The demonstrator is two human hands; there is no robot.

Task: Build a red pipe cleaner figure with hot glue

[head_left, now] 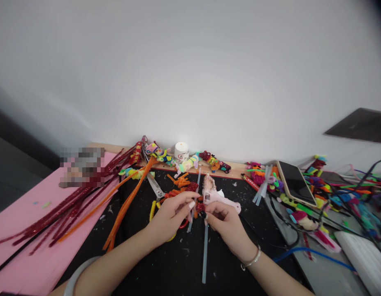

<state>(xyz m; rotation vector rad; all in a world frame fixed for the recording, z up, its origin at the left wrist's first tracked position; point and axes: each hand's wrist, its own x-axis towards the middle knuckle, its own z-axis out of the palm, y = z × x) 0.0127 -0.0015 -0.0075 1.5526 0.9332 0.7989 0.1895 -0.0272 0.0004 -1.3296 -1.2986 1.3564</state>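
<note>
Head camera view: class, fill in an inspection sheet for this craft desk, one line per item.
Surface: black mat flecked with scraps; pink board to its left.
Job's things: red fuzzy piece; pink glue gun just beyond it; glue stick lying nearer.
Clutter: scissors, orange pipe cleaners, red glitter stems, finished figures along the wall, phone.
Grippers: left hand and right hand both pinch the red fuzzy piece.
Cables: blue cable at right front.
Surroundings: plain white wall; no other person seen.
</note>
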